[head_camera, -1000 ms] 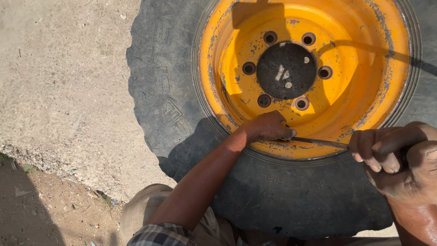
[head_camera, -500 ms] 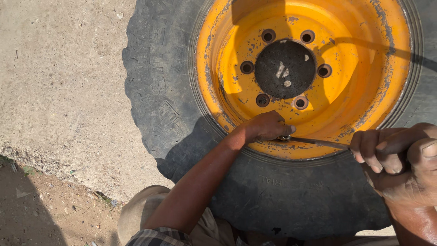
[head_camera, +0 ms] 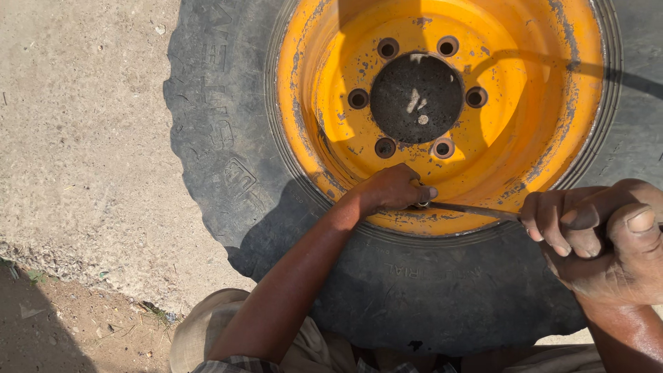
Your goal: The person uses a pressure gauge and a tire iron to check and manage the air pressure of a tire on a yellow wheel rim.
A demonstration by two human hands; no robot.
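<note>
The thin metal rod (head_camera: 469, 209) is seen in the head view lying nearly level across the near inner wall of the orange wheel rim (head_camera: 539, 124), running from the middle of the frame out to the right. Its left tip is placed at a small fitting on the rim, probably the valve, though the part is too small and too covered to be identified with certainty.

The left hand (head_camera: 394, 188) is closed over that spot, fingers curled down against the rim, apparently so that the rod's tip is kept located on the fitting. Exactly what is pinched beneath the fingers cannot be told. The left forearm is reached up across the near sidewall of the tyre (head_camera: 228, 159).

The right hand (head_camera: 601, 238) is clenched around the rod's right end, at the near right, over the tyre's sidewall. The grip at the far end from the tip appears chosen for leverage or turning.

The tyre is laid flat on the concrete ground (head_camera: 76, 138), rim face up, which leaves the valve area open from above. The rim's paint is chipped and rusted in patches. A dark hub opening (head_camera: 416, 99) is ringed by bolt holes, all empty. A patch of bare soil (head_camera: 62, 324) is noted at the near left. Light trousers (head_camera: 200, 331) are visible at the near edge.
</note>
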